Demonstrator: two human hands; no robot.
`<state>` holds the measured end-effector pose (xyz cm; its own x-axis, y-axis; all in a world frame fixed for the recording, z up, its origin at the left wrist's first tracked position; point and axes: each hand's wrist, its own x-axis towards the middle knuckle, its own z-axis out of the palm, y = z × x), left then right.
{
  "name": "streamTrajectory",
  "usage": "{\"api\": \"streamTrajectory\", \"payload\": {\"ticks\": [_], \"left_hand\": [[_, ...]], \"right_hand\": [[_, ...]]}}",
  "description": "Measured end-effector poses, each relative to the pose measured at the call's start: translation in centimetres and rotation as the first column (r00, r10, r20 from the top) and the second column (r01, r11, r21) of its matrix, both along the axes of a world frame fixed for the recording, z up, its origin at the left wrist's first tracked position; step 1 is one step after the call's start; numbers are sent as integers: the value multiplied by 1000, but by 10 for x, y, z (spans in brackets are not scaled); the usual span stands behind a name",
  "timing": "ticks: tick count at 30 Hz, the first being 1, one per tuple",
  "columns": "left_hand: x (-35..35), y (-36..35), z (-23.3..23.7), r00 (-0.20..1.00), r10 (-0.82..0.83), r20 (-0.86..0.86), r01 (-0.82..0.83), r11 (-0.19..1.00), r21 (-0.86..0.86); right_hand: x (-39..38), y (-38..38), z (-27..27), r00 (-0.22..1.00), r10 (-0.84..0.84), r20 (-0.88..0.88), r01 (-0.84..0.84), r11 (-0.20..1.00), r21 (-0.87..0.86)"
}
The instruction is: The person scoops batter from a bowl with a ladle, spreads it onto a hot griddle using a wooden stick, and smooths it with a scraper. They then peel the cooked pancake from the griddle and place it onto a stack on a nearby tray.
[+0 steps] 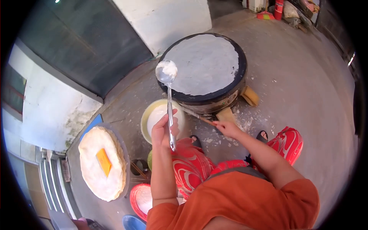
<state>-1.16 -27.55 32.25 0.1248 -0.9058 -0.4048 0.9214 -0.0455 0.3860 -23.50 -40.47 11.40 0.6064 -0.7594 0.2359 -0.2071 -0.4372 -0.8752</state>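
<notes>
Two tools, one per hand, yeah?

Yep. Left hand (164, 132) is clamped on the ladle (170, 100), fingers wrapped rd the handle; right hand (229, 130) has the stick (208, 121) gripped at its near end.

Where's the ladle, exactly?

In front of the body, bowl end away from the person, white stuff in it. In view it overlaps the L edge of the griddle (241, 65); can't tell height or contact. Stick's far tip is unclear too, nr the batter basin (143, 120).

Tips for handling?

IMO keep the ladle steady, esp. w/ white stuff in the bowl, & hold the stick low & loose so it doesn't snag the pale sheet (203, 63) on top.

Surface & room?

Sheet covers most of the griddle top, edge ragged on the R, dark rim showing. Concrete floor (306, 96) w/ pale flakes (246, 123) nr the base. To the L, a pile of flat rounds (92, 176), orange packet (104, 162) on it. Bkgd: white wall (168, 19), dark panel (84, 42).
</notes>
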Motion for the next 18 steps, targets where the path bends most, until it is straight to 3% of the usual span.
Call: {"api": "streamTrajectory", "payload": {"ticks": [2, 3, 5, 6, 8, 12, 18], "left_hand": [[11, 20, -3, 932, 45, 358, -57, 998, 22], [14, 29, -3, 898, 76, 434, -114, 992, 61], [20, 48, -5, 874, 113, 473, -171, 982, 82], [23, 56, -6, 851, 123, 511, -201, 974, 101], [29, 71, -12, 861, 161, 483, -242, 964, 111], [35, 86, -26, 881, 236, 410, -309, 943, 121], [37, 100, -35, 891, 270, 366, -326, 940, 100]], "right_hand": [[1, 23, 56, 978, 88, -191, -32, 959, 280], [0, 27, 79, 975, 114, -189, -57, 958, 282], [2, 23, 117, 967, -132, -217, 137, 990, 11], [4, 22, 123, 970, -108, -219, 114, 993, 12], [8, 23, 133, 995, -93, -46, 88, 991, -96], [17, 32, 146, 985, -80, -155, 33, 957, -287], [28, 39, 152, 979, -67, -192, -5, 936, -352]]}}
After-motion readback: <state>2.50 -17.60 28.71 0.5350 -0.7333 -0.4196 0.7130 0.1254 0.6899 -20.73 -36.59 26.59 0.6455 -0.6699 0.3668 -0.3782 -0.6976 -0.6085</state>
